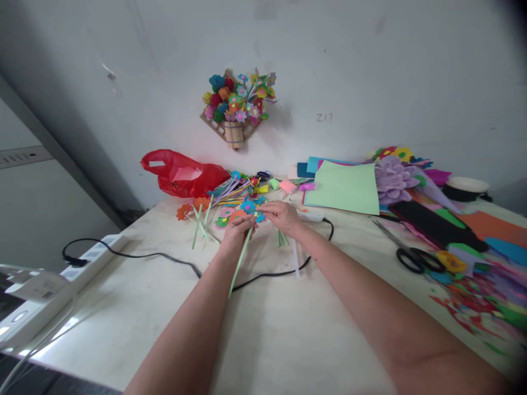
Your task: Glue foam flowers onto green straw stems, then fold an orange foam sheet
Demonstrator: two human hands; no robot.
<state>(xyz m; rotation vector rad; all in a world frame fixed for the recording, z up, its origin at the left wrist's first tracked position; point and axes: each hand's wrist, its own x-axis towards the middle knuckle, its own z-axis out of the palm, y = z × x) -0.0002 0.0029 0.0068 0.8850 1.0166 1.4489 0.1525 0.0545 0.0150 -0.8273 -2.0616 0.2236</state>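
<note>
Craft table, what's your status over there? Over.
Left hand holding green strip. Right hand close beside it, grip unclear. Black cable near strip's lower end.

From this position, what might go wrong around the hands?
1. The thin black cable runs past the left forearm; a sweep of it might snag the cable and tug the white corded tool near the right wrist.
2. The long, narrow pale green strip in the left hand could bend, as its lower end hangs free.
3. Flat multicoloured flower cutouts crowd the left hand and may get knocked.
</note>
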